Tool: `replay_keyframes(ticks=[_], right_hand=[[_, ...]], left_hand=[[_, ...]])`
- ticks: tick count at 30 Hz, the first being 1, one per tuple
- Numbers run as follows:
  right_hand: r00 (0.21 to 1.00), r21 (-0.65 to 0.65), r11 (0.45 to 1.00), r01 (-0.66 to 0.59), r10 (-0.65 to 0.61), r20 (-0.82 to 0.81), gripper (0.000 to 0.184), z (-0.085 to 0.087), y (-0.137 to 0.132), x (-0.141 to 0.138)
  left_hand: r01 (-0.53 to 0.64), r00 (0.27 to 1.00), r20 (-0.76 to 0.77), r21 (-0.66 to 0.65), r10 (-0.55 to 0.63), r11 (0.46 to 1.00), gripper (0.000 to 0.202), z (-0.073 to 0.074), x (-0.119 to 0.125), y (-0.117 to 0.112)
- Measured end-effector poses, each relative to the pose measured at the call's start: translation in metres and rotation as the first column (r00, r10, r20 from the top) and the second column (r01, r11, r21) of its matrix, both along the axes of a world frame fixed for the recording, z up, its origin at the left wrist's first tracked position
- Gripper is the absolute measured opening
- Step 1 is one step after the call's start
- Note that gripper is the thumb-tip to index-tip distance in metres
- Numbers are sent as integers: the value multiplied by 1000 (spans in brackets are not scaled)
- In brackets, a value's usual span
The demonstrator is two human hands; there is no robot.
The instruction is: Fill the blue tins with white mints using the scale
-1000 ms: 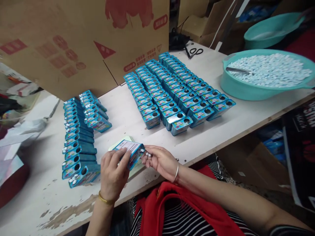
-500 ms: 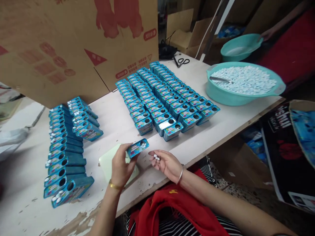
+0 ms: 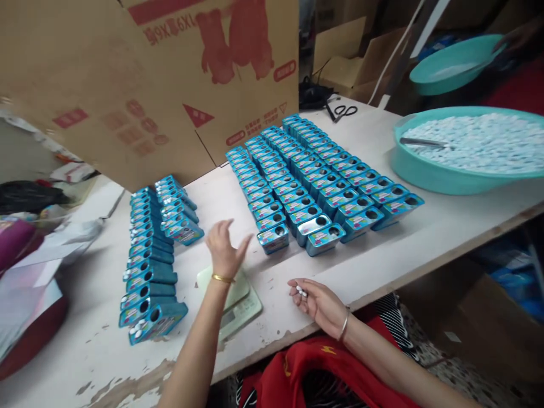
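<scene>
My left hand (image 3: 224,249) hangs over a pale green kitchen scale (image 3: 250,310), fingers spread and holding nothing. My right hand (image 3: 317,300) is palm up above the front of the table, its half-curled fingers holding several small white tablets (image 3: 301,291). Left of the scale stand blue tins (image 3: 159,292) in two rows, with white tablets lying on many of their tops by the round holes. Behind and right of my hands are several rows of similar blue tins (image 3: 314,212), their dark round holes facing up.
A turquoise basin (image 3: 433,178) of pale tablets, with a metal scoop (image 3: 425,143) in it, stands at the right. Scissors (image 3: 345,111) lie at the back. A big cardboard box (image 3: 170,113) walls off the far side. Another person's hand holds a second turquoise basin (image 3: 450,82).
The blue tin is gone from my left hand, which has opened; where the tin went I cannot tell. My right hand still holds the tablets. The view has turned left.
</scene>
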State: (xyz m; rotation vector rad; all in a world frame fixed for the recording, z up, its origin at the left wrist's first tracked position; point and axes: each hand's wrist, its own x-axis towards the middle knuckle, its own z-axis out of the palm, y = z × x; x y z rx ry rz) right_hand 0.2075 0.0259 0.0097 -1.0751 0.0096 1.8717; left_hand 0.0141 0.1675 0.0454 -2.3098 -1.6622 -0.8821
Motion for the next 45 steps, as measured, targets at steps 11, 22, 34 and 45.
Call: replay_keyframes(ticks=[11, 22, 34, 45], right_hand=[[999, 59, 997, -48, 47, 4, 16, -4, -3, -4], [968, 124, 960, -249, 243, 62, 22, 4, -15, -1], [926, 62, 962, -267, 274, -261, 22, 9, -26, -4], [948, -4, 984, -181, 173, -266, 30, 24, -28, -18]], left_hand=[[-435, 811, -504, -182, 296, 882, 20, 31, -101, 53], [-109, 777, -608, -390, -167, 914, 18, 98, -52, -64], [254, 937, -151, -325, -316, 911, 17, 63, -12, -127], [437, 893, 47, -339, -448, 833, 18, -21, 34, -169]])
